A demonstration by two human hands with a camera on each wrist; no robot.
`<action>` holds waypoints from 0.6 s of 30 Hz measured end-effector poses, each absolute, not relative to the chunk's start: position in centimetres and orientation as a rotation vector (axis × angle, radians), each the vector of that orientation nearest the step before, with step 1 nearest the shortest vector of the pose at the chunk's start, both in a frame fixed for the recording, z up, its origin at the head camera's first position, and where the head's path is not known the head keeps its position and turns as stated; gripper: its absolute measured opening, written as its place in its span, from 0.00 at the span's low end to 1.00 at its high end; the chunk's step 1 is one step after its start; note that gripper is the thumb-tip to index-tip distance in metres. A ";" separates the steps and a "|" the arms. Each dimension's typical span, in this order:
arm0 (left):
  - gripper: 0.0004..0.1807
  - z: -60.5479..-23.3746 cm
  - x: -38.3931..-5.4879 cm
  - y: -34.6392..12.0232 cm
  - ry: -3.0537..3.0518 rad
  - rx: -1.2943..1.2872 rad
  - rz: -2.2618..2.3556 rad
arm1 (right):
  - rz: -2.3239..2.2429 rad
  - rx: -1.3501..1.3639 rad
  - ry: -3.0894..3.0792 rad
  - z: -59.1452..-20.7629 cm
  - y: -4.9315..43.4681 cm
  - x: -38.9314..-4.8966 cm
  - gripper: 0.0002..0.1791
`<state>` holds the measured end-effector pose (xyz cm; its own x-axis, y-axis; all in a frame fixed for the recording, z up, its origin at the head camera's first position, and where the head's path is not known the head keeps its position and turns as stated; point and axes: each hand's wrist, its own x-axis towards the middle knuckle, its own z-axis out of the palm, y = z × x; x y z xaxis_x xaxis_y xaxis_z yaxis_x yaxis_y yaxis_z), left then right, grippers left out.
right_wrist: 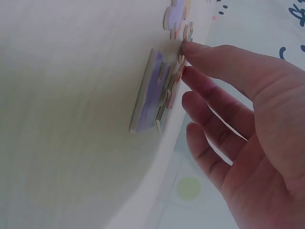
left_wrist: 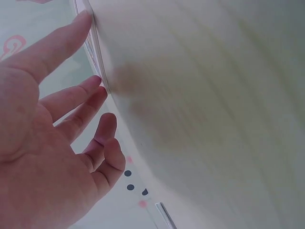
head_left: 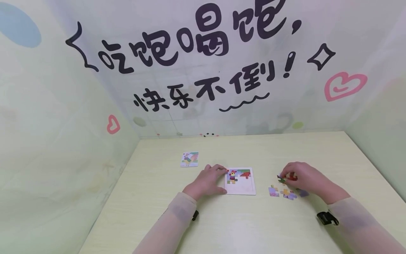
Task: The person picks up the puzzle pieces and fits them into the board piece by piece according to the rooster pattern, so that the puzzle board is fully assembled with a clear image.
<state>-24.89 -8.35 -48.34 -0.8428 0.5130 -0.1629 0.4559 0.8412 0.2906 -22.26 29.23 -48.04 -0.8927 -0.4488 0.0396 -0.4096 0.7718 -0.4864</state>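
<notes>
A white puzzle tray (head_left: pixel 240 189) lies mid-table, partly filled along its top and left with pieces showing a rooster's head. My left hand (head_left: pixel 207 180) touches its left edge, thumb by the near corner and index finger by the far one. In the left wrist view the tray's thin edge (left_wrist: pixel 98 57) meets the thumb and fingertips. To the right, my right hand (head_left: pixel 305 178) pinches a dark green puzzle piece (head_left: pixel 280 179) between thumb and fingers. Loose pieces lie around and under that hand, including a lilac piece (head_left: pixel 274 192) and a yellow-orange piece (head_left: pixel 288 194).
A small square picture card (head_left: pixel 189 159) with a rooster lies at the back left of the table (head_left: pixel 241 225). Behind the table rises a printed fabric wall (head_left: pixel 190 120), with further fabric walls on both sides. Dark wrist straps (head_left: pixel 326 218) sit at the sleeves.
</notes>
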 end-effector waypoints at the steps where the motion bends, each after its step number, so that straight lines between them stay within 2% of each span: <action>1: 0.43 -48.3 -24.9 -8.3 2.786 0.745 0.356 | -0.760 -0.697 2.884 -48.1 29.2 -22.3 0.09; 18: 0.42 -48.1 -24.6 -8.4 2.784 0.757 0.367 | -0.573 -0.706 2.987 -48.2 29.1 -22.3 0.08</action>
<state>-24.61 -8.41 -48.15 -0.8392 0.5207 -0.1566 0.4623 0.8349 0.2986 -22.29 29.07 -48.25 -0.8977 -0.4360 0.0642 -0.4288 0.8306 -0.3554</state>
